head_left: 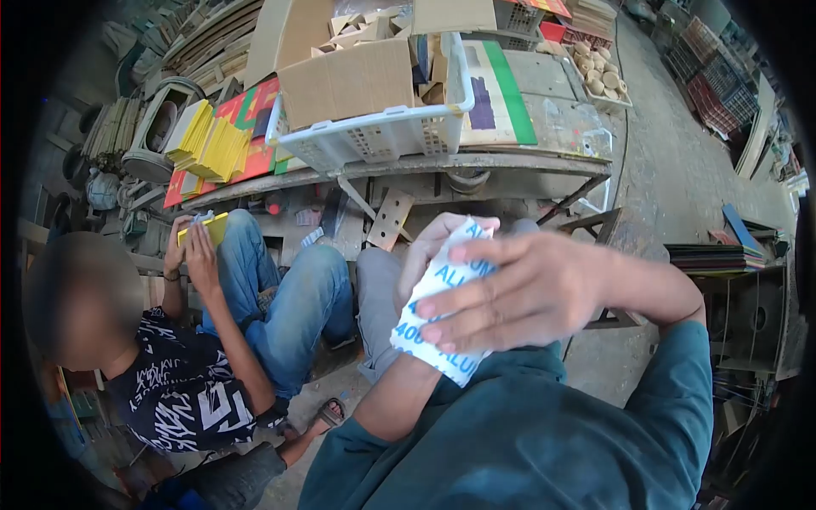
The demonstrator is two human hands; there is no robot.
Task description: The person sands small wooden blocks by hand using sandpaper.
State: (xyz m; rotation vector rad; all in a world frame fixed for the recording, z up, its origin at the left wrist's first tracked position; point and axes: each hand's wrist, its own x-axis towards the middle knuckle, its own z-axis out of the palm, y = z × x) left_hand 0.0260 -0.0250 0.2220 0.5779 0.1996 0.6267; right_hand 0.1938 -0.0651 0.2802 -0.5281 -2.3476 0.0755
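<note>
A white sheet with blue print (452, 285), reading "400" and "ALU", lies between my two hands in front of my torso. Behind it, my left hand (425, 255) holds it from beneath, with most of its fingers hidden. On the printed face, the fingers of my right hand (518, 289) rest side by side, slightly blurred. Whatever may be under the sheet cannot be seen. My right forearm comes in from the right, in a dark green sleeve.
A bench (561, 166) ahead bears a white crate (365, 140) with cardboard boxes and yellow pieces (208, 144). At the left, a co-worker (187, 374) sits close by, holding a yellow piece (217, 228). Dark stacked sheets (714, 257) stand at the right.
</note>
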